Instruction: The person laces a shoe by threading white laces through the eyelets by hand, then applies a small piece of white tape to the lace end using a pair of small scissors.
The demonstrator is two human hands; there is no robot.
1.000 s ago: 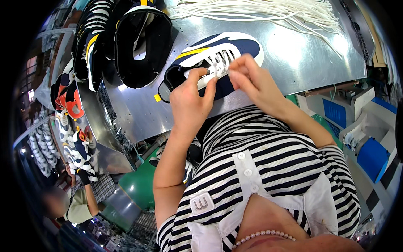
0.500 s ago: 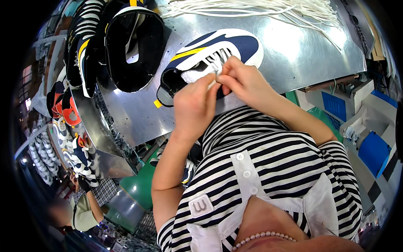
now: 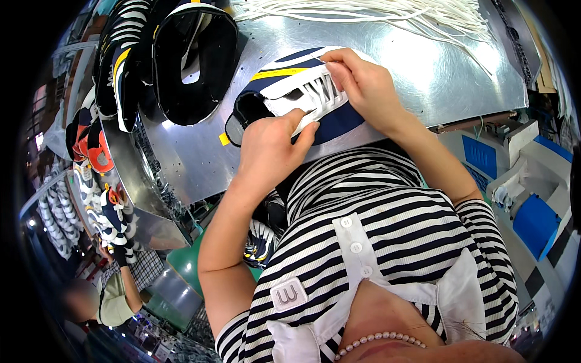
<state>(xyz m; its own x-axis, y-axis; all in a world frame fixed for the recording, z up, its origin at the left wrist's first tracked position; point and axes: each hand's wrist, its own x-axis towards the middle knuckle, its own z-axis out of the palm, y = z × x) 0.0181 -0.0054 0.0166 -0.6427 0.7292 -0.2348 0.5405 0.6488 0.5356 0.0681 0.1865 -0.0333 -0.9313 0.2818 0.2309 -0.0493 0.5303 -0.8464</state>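
Silvery metal forms the table, near whose close edge lies a navy-and-white shoe, the left hand pinching a white strip beside its lacing, the right hand pinching a thin lace tip.

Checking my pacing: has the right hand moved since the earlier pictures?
Yes: the right hand has moved up the picture, nearer the loose laces on the table.
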